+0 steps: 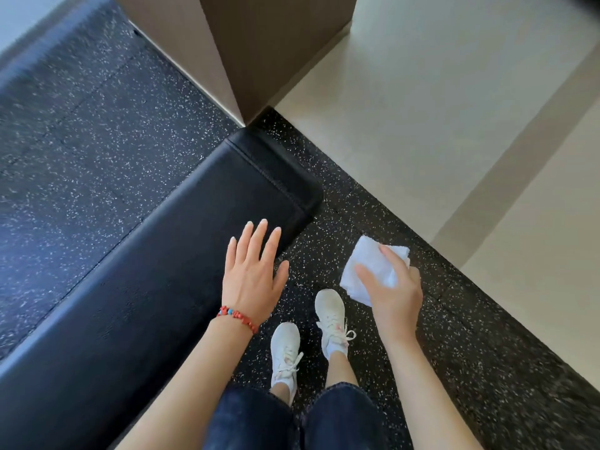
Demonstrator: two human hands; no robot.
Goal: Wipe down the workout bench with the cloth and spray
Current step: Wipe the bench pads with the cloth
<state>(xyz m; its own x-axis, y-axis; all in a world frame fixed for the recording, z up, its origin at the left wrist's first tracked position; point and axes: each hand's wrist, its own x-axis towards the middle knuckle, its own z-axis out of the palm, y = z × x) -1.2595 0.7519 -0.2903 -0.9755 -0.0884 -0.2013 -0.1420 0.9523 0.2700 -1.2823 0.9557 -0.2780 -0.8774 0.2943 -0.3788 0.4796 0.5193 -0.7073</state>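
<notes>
Two bare forearms reach out from the bottom of the view, over dark rolled jeans and a pair of white sneakers planted on the speckled rubber floor. On the left wrist sits a red beaded bracelet, and the left hand is spread flat, fingers released and gripping nothing, hovering over the near long edge of the black padded workout bench, close to its far right corner; whether the palm touches the vinyl is hard to call. The right hand has its fingers clenched around a folded white cloth, held in the air over the floor just beside the bench, off its near edge and not yet on the pad. No spray bottle is anywhere in sight, so the wipe looks like the step at hand. To do it well, I'd say: bring the cloth across onto the pad, press it flat under the palm, and run long overlapping passes lengthwise, finishing over the stitched end seam and rounded corners where sweat collects, with the free hand steadying the bench. Beyond the bench's far end stands a brown column, with pale floor tiles to the right.
</notes>
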